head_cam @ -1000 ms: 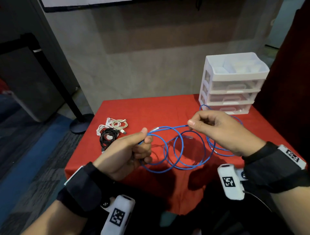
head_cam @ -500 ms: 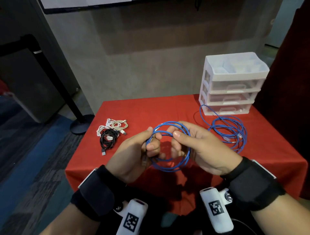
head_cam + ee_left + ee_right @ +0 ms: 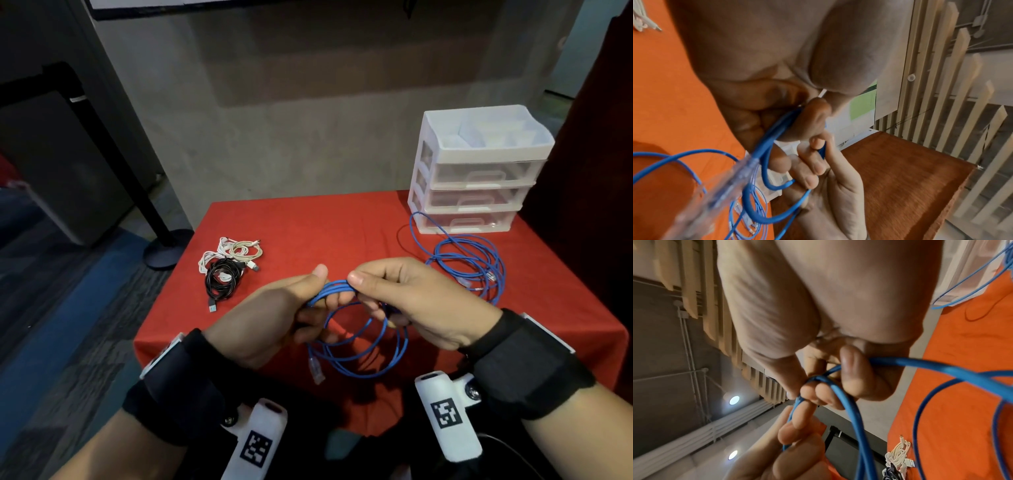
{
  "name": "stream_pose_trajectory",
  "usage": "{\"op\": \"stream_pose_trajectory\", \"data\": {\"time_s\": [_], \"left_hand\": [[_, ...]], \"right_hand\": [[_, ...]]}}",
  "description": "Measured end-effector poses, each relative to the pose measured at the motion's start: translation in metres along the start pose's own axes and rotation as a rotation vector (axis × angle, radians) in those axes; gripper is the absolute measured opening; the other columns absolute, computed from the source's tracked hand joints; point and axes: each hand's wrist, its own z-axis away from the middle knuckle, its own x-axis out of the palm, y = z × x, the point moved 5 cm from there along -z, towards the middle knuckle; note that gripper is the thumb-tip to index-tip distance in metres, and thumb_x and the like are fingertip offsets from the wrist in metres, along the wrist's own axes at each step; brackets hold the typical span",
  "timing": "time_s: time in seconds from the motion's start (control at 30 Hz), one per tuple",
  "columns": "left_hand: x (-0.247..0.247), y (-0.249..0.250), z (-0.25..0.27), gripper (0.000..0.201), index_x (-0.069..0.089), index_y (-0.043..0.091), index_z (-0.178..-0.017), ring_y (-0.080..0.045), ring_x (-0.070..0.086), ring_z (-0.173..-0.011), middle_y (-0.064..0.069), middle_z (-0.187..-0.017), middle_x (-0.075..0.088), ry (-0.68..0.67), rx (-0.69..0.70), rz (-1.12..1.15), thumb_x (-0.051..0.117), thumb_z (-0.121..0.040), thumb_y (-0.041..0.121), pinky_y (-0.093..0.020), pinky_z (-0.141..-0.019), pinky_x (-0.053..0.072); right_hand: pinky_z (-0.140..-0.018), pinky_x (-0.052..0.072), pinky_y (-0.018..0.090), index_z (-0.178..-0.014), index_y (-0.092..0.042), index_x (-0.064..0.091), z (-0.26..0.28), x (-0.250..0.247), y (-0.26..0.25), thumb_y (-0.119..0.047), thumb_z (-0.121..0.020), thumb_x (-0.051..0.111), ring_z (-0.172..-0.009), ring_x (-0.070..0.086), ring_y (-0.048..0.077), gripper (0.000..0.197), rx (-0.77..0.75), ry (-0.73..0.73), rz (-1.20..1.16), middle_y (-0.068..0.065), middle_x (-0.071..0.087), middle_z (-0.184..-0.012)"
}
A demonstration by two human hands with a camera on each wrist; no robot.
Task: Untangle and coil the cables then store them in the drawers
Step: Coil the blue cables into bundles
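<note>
Head view shows the left hand (image 3: 274, 322) and the right hand (image 3: 414, 301) meeting thumb to thumb above the red table (image 3: 308, 226), both pinching the gathered top of a blue cable coil (image 3: 359, 346). The loops hang free below the fingers, likely so they stay even while the bundle is held together; a clear plug (image 3: 317, 370) dangles under the left hand. Beyond the right hand lies a second blue cable (image 3: 469, 263), loose, before the closed drawer unit (image 3: 476, 178). Beyond the left hand sit smaller black and white cables (image 3: 227, 265).
</note>
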Motion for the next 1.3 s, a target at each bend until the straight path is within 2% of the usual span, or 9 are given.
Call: {"op": "stream_pose_trajectory", "data": {"time_s": [0.17,0.3,0.5,0.67,0.8,0.9,1.07,1.23,1.3], "left_hand": [[-0.002,-0.003,-0.002,0.047,0.069,0.020,-0.071,-0.010,0.026,-0.047,0.001,-0.060,0.026,0.054,0.080,0.030,0.041,-0.107,0.029,-0.036,-0.069,0.048],[-0.006,-0.001,-0.006,0.033,0.056,0.004,-0.097,-0.012,0.017,-0.051,0.001,-0.063,0.020,0.113,0.095,0.105,0.044,-0.106,0.033,-0.027,-0.056,0.039],[-0.015,-0.002,-0.007,0.034,0.051,0.016,-0.078,-0.012,0.013,-0.053,-0.001,-0.066,0.016,0.177,0.098,0.111,0.045,-0.106,0.034,-0.025,-0.050,0.025],[-0.028,-0.002,-0.008,0.033,0.048,0.017,-0.080,-0.008,0.011,-0.049,0.002,-0.066,0.014,0.208,0.093,0.134,0.043,-0.106,0.038,-0.021,-0.045,0.017],[-0.028,-0.003,-0.011,0.034,0.049,0.018,-0.080,-0.007,0.012,-0.049,0.004,-0.065,0.014,0.233,0.114,0.230,0.044,-0.105,0.040,-0.019,-0.042,0.019],[-0.027,-0.001,-0.015,0.034,0.050,0.017,-0.079,-0.005,0.016,-0.045,0.006,-0.061,0.017,0.202,0.091,0.337,0.045,-0.105,0.039,-0.018,-0.040,0.026],[-0.025,0.002,-0.014,0.029,0.048,0.015,-0.078,-0.008,0.017,-0.043,0.007,-0.056,0.018,0.092,0.012,0.375,0.039,-0.102,0.027,-0.024,-0.049,0.041],[-0.025,0.000,-0.013,0.052,0.049,0.016,-0.066,-0.010,0.015,-0.040,0.003,-0.058,0.010,0.102,-0.068,0.293,0.048,-0.097,0.057,-0.029,-0.054,0.044],[-0.026,-0.003,-0.014,0.048,0.048,0.017,-0.065,-0.009,0.016,-0.040,0.003,-0.059,0.011,0.129,-0.073,0.281,0.052,-0.098,0.052,-0.027,-0.052,0.044]], "right_hand": [[-0.043,0.026,0.011,-0.083,-0.011,0.075,-0.005,0.000,-0.006,-0.029,-0.101,0.058,-0.046,0.036,0.004,0.031,-0.045,0.046,0.071,0.004,0.043,-0.057],[-0.041,0.023,0.015,-0.064,-0.025,0.073,-0.011,0.002,-0.006,-0.035,-0.101,0.056,-0.042,0.035,0.003,0.043,-0.028,0.097,-0.005,0.000,0.046,-0.053],[-0.042,0.024,0.019,-0.108,-0.006,0.070,-0.008,0.000,0.003,-0.026,-0.103,0.053,-0.056,0.050,0.001,0.027,-0.006,-0.067,-0.072,0.006,0.060,-0.081],[-0.050,0.036,0.019,-0.107,-0.008,0.070,-0.004,-0.013,0.008,-0.025,-0.097,0.064,-0.058,0.046,0.006,0.020,-0.025,-0.051,0.117,0.003,0.060,-0.080],[-0.049,0.040,0.018,-0.112,-0.004,0.065,-0.006,0.003,0.016,-0.012,-0.090,0.071,-0.063,0.057,0.008,0.024,0.004,-0.129,-0.061,0.006,0.073,-0.094],[-0.048,0.041,0.017,-0.099,-0.005,0.064,-0.010,0.005,0.019,-0.003,-0.094,0.065,-0.057,0.058,0.010,0.006,-0.039,-0.041,-0.151,0.008,0.075,-0.088],[-0.052,0.041,0.019,-0.102,-0.002,0.063,-0.010,-0.004,0.021,-0.001,-0.094,0.065,-0.061,0.056,0.012,0.008,-0.061,-0.012,-0.152,0.011,0.074,-0.088],[-0.068,0.046,0.015,-0.103,-0.002,0.068,-0.006,-0.004,0.017,-0.004,-0.095,0.068,-0.076,0.056,0.008,0.008,-0.095,-0.039,0.051,0.004,0.071,-0.088],[-0.066,0.043,0.014,-0.100,-0.007,0.070,-0.005,-0.005,0.013,-0.011,-0.097,0.066,-0.074,0.054,0.008,0.006,-0.102,-0.022,0.071,0.000,0.067,-0.083]]}}
